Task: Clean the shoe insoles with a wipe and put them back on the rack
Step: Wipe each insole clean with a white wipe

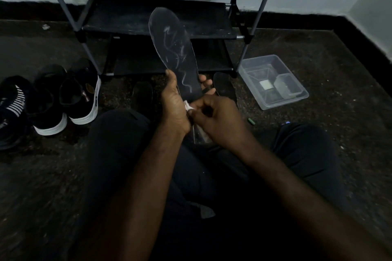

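Left hand point(172, 103) grips insole point(174, 48) heel; right hand point(214, 120) pinches wipe point(188, 106). Shoe point(82, 93) lettering, 9 o'clock: unreadable.

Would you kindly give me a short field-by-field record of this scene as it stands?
left hand: grips the heel end of a dark insole, held upright
right hand: pinches a white wipe at the insole's heel
insole surface: pale smears
shoe rack: behind the insole; no insoles on the shelves in view
floor insoles: apparently one left of the hands, one right
sneakers: black, white-soled, left of the rack
clear plastic container: on the floor, right of the rack
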